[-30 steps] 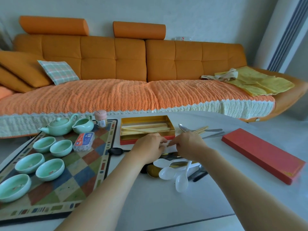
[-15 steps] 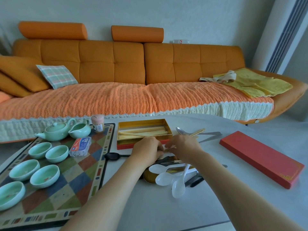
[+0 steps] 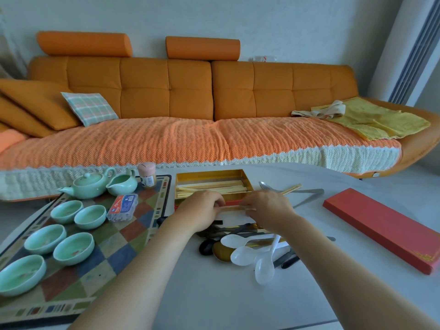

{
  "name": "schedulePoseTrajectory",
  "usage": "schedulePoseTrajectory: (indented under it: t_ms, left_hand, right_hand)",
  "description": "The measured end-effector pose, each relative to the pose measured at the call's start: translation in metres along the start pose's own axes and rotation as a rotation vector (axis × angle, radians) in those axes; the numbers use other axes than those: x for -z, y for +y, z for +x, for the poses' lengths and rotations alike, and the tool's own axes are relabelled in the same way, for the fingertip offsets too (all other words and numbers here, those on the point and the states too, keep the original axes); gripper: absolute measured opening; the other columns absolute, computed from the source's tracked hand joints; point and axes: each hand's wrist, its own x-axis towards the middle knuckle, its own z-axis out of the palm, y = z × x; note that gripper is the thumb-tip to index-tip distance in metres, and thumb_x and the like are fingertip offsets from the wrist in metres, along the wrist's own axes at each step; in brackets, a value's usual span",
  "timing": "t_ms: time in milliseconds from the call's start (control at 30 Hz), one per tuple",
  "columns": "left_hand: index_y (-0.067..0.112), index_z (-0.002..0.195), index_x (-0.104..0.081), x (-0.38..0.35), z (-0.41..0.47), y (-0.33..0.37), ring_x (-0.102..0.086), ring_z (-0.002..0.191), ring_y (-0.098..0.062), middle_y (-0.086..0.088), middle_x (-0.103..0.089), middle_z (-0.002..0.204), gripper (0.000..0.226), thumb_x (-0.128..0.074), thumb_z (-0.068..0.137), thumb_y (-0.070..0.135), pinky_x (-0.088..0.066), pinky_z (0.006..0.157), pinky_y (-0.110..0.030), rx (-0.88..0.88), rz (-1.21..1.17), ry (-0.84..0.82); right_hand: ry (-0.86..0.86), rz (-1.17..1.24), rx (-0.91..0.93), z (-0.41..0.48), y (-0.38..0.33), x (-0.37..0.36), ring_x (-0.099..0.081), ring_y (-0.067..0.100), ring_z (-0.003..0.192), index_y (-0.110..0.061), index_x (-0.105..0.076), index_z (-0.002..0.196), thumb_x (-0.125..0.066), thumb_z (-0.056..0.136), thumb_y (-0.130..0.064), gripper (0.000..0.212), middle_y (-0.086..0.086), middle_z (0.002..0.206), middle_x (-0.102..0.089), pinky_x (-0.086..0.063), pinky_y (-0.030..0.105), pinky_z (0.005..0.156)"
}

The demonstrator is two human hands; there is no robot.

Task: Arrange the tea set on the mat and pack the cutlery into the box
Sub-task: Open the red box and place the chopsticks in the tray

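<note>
The box, open and lined in gold, stands on the table, and packed chopsticks are laid lengthwise inside it. Just in front of the box, the held chopsticks are kept level and parallel to its near wall. One end is enclosed by the curled fingers of the left hand, and the other is pinched by the right hand. Wooden tips are seen past the right hand, to the right of the box; whether they belong to the held chopsticks cannot be told. A metal spoon lies just right of the box. Well to the right of the box, a red lid is laid flat. Nearer the camera than the box, below the hands, white spoons are heaped on dark-handled cutlery and a gold spoon. Left of the box the mat is spread. On it are set a teapot, a pitcher, a small jar, a plastic case and five cups.
</note>
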Motion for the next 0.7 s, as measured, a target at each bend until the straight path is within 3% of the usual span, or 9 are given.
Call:
schedulePoseTrajectory:
  t_ms: [67, 233, 367, 533, 700]
  left_hand:
    - [0.021, 0.118, -0.068, 0.010, -0.004, -0.008, -0.058, 0.106, -0.014, 0.003, -0.062, 0.123, 0.024, -0.053, 0.099, 0.018, -0.046, 0.088, -0.027, 0.011, -0.012, 0.049]
    - [0.028, 0.103, -0.069, 0.030, -0.015, -0.036, -0.057, 0.085, -0.009, 0.009, -0.059, 0.107, 0.019, -0.053, 0.098, 0.021, -0.046, 0.072, -0.028, 0.089, -0.038, 0.201]
    - [0.032, 0.097, -0.067, 0.040, -0.017, -0.055, -0.055, 0.088, -0.007, 0.012, -0.058, 0.103, 0.018, -0.054, 0.097, 0.019, -0.045, 0.075, -0.030, 0.140, -0.107, 0.319]
    - [0.033, 0.097, -0.068, 0.038, -0.013, -0.063, -0.057, 0.082, -0.010, 0.012, -0.061, 0.100, 0.018, -0.056, 0.094, 0.019, -0.049, 0.074, -0.032, 0.151, -0.104, 0.397]
    - [0.023, 0.119, -0.065, 0.024, -0.007, -0.068, -0.052, 0.111, -0.020, 0.004, -0.061, 0.116, 0.026, -0.058, 0.094, 0.020, -0.041, 0.092, -0.035, 0.081, 0.124, 0.422]
  right_hand:
    - [0.028, 0.008, 0.003, 0.001, -0.001, 0.000, -0.059, 0.013, 0.104, -0.041, -0.065, 0.120, -0.057, 0.095, -0.034, 0.027, -0.012, 0.111, -0.068, -0.051, 0.029, 0.078]
    - [0.111, 0.074, 0.073, 0.002, -0.010, 0.002, -0.053, 0.013, 0.092, -0.032, -0.071, 0.115, -0.056, 0.098, -0.033, 0.023, -0.007, 0.100, -0.070, -0.040, 0.028, 0.071]
    - [0.177, 0.274, 0.079, 0.015, -0.017, -0.001, -0.056, 0.013, 0.091, -0.024, -0.072, 0.113, -0.056, 0.098, -0.025, 0.022, -0.007, 0.100, -0.070, -0.049, 0.032, 0.081]
    - [0.244, 0.343, 0.025, 0.034, -0.020, -0.002, -0.057, 0.022, 0.103, -0.018, -0.071, 0.117, -0.051, 0.099, -0.010, 0.028, 0.001, 0.108, -0.067, -0.045, 0.032, 0.088]
    - [0.159, 0.341, -0.073, 0.049, -0.018, -0.013, -0.054, 0.019, 0.103, -0.020, -0.071, 0.116, -0.047, 0.099, -0.008, 0.032, 0.000, 0.109, -0.065, -0.036, 0.023, 0.083]
